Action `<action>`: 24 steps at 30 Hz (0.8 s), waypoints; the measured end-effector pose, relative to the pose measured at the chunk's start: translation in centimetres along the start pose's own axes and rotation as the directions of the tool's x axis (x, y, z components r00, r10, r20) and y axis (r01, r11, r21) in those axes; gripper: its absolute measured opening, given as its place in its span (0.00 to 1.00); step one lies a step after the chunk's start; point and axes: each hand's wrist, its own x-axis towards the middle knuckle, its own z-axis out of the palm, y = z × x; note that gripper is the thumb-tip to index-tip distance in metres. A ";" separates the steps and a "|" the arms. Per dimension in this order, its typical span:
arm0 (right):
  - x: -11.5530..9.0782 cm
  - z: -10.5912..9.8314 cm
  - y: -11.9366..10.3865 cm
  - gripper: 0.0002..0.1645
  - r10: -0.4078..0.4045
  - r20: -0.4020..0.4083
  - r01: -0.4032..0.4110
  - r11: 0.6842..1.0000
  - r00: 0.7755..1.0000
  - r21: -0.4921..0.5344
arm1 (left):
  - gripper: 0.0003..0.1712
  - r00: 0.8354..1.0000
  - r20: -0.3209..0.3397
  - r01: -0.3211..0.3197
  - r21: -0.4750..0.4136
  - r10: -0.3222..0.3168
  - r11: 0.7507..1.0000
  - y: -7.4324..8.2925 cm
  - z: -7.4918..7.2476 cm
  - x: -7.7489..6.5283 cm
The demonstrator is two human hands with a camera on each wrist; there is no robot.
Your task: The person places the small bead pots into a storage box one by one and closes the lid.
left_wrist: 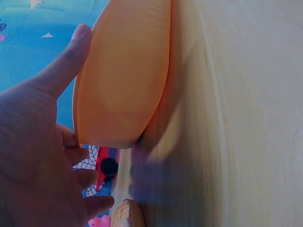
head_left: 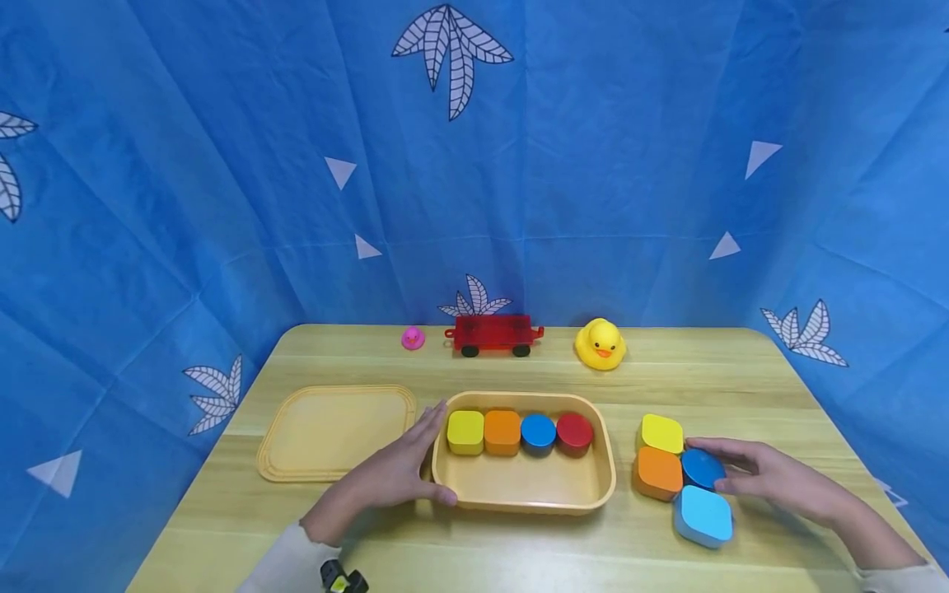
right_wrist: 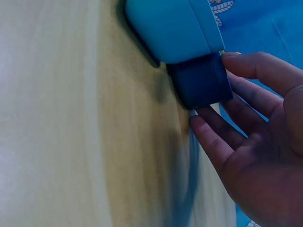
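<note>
Blue cloth (head_left: 630, 123) printed with white leaves and triangles hangs behind a pale wood-grained counter (head_left: 474, 560), where a person's two hands are at work. The right hand (head_left: 774, 478) pinches a glossy blue round block (head_left: 703, 471) between thumb and fingers, the thumb on its near side. The left hand (head_left: 396, 473) rests against one end of a tan tray (head_left: 519, 482), its thumb and fingers spread.

Just left of the right fingertips stands a yellow block (head_left: 661, 433); an orange block (head_left: 658, 472) with rounded corners sits left of the thumb, and a light blue block (head_left: 704, 516) just nearer the person. Right of the left fingers, four pieces line the tray's far wall: a yellow cube (head_left: 465, 432), an orange cube (head_left: 502, 432), a blue disc (head_left: 538, 433) and a red disc (head_left: 574, 434). Left of those same fingers lies a flat tan panel (head_left: 337, 432) with a ridged border. Farther out, beyond both hands, are a pink duck (head_left: 413, 338), a red wagon (head_left: 493, 332) and a yellow duck (head_left: 600, 344).

From the head, the pinched block shows mainly its shiny top; the right wrist view shows its darker side wall. The left wrist view gives the tray's smooth outer wall, while only the head view shows its contents.
</note>
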 end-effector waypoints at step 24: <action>-0.8 -1.4 -0.7 0.36 -0.013 -0.038 0.011 0.999 0.999 -0.053 | 0.77 1.000 0.004 -0.004 -0.001 0.004 1.000 0.0 -0.1 0.0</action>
